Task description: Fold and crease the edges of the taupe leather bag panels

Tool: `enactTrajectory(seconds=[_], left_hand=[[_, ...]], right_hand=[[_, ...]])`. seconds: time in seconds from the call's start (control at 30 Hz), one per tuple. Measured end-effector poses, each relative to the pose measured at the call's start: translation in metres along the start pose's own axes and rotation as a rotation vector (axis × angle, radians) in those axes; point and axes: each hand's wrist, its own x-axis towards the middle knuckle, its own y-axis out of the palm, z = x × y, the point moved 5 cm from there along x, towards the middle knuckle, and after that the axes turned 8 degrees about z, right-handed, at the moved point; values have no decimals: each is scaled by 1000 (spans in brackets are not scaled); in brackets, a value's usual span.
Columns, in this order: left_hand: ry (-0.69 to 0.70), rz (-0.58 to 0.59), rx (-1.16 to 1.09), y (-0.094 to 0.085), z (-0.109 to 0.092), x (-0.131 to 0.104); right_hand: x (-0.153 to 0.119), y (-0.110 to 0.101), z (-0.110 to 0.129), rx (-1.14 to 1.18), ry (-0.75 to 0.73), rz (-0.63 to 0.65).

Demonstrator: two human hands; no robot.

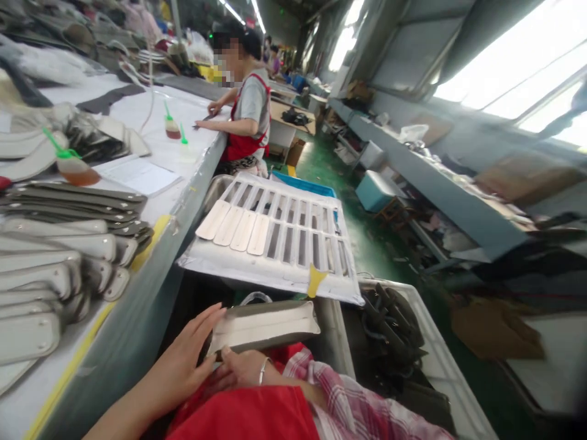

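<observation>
Close in front of me is a dark olive, bag-like piece with a long cream panel (268, 324) facing up. My left hand (195, 342) grips its left end, with the fingers along the far edge and the thumb on the near side. At the near left corner, my right hand (245, 366) holds the same piece, its thumb against the edge and its other fingers partly hidden underneath. Just beyond lies a white slotted board (270, 266), where several cream rounded strips (233, 227) rest side by side in the left part. A yellow tape tab (316, 281) sticks to its near edge.
On the left table, stacks of pale strips with rivets (41, 269) lie near a green-tipped bottle (76, 168) and papers (140, 175). A white crate (447, 333) holds dark pieces at right. A co-worker (250, 104) stands at the table farther ahead.
</observation>
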Motion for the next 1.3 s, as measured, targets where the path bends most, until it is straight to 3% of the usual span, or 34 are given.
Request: enactTrajectory(seconds=[0.03, 0.1, 0.13, 0.23, 0.33, 0.4, 0.5, 0.6, 0.7, 0.83, 0.97, 1.17, 1.23, 1.3], left_hand=[[26, -7, 32, 4, 0, 1], [60, -26, 65, 8, 1, 4], [57, -23, 58, 8, 1, 6], [-43, 48, -72, -1, 1, 19], [-193, 127, -303, -14, 6, 38], [-266, 170, -417, -18, 11, 47], [-267, 200, -393, -20, 11, 50], [-123, 190, -143, -20, -2, 44], [-42, 228, 136, -14, -14, 36], [20, 276, 344, -9, -22, 36], [67, 296, 408, -6, -21, 37], [106, 316, 499, -5, -20, 36], [117, 298, 534, -6, -26, 38], [135, 261, 570, -6, -34, 40]], right_hand=[[-12, -8, 6, 12, 11, 77], [-41, -26, 16, 69, 56, 348], [-55, -44, 22, 88, 42, 347], [-83, -120, 38, 129, -142, -62], [-76, -160, 52, -128, -233, -229], [-53, -155, 69, -492, -354, -214], [-8, -114, 91, -996, -517, -77], [38, -80, 88, -1211, -395, 194], [64, -68, 79, -1219, -284, 402], [78, -68, 74, -1186, -194, 528], [83, -63, 74, -1174, -126, 553], [72, -54, 77, -1161, -158, 546], [64, -62, 81, -1150, -173, 550], [58, -82, 88, -1131, -188, 519]])
